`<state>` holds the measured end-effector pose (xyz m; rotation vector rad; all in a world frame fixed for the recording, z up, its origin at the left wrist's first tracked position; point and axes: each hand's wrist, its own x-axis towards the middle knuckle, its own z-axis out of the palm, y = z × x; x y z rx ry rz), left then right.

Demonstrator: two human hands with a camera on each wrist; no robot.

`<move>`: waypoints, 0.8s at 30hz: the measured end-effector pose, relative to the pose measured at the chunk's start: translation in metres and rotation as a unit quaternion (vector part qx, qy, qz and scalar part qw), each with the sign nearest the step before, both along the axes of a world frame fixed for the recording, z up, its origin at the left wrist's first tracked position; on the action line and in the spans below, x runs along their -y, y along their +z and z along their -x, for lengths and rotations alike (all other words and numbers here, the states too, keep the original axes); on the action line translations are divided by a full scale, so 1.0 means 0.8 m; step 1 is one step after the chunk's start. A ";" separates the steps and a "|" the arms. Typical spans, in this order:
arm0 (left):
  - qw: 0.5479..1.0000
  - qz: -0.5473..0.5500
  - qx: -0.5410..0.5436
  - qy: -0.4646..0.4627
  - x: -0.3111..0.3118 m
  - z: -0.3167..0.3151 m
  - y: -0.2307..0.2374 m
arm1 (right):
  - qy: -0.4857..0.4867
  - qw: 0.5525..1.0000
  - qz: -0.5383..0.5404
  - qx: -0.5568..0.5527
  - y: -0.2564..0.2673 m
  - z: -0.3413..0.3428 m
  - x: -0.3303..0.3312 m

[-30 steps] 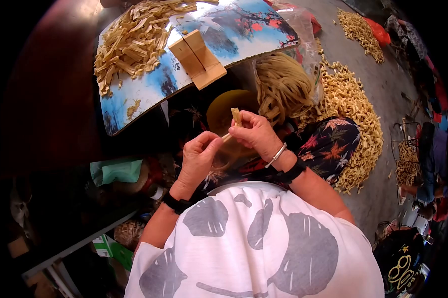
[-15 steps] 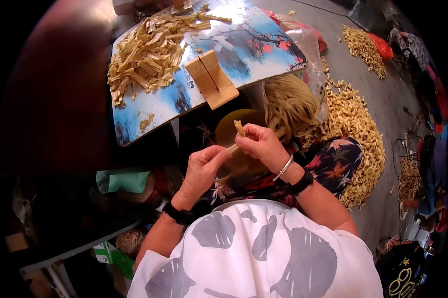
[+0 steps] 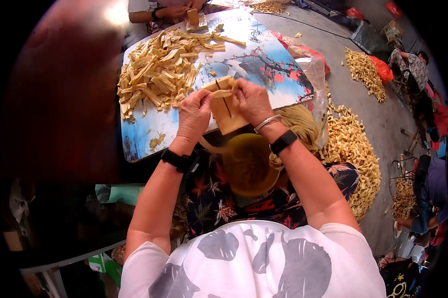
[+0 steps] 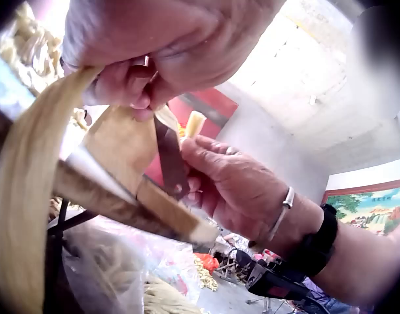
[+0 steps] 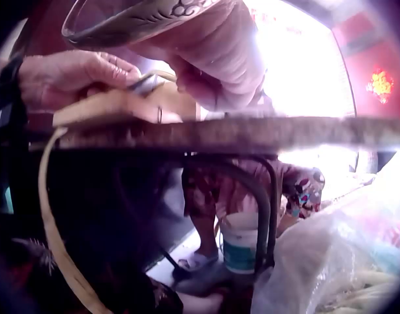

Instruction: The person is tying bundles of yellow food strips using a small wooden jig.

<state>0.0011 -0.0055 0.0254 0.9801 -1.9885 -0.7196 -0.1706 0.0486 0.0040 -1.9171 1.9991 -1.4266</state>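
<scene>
A pale yellow strip [image 3: 222, 93] is stretched between both hands, over a wooden block stand [image 3: 229, 118] with a dark blade-like piece [image 4: 170, 154] upright in it. The left hand [image 3: 193, 113] pinches one side, and a long tail of the strip [image 4: 23, 190] hangs from it past the table edge. The right hand [image 3: 253, 103], with a silver bangle, pinches the other side; in the left wrist view a short rolled end [image 4: 195, 123] sticks up from its fingers. In the right wrist view the bangled hand [image 5: 210, 59] hides most of the contact with the blade.
Cut yellow pieces [image 3: 157, 72] lie heaped on the painted table [image 3: 159, 131]. A yellow bowl [image 3: 251, 166] sits below its edge, beside bagged long strips [image 3: 301, 126]. More pieces [image 3: 355, 159] cover the floor at the right. Another person's hands [image 3: 174, 12] are across the table.
Both hands have moved up and forward from above the bowl to the wooden stand on the table, carrying the strip. More of the bowl and the far side of the table shows.
</scene>
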 end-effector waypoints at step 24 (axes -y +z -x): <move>0.859 -0.406 -0.293 -0.107 -0.135 -0.050 -0.014 | 0.164 0.831 -0.243 0.472 0.010 -0.001 -0.148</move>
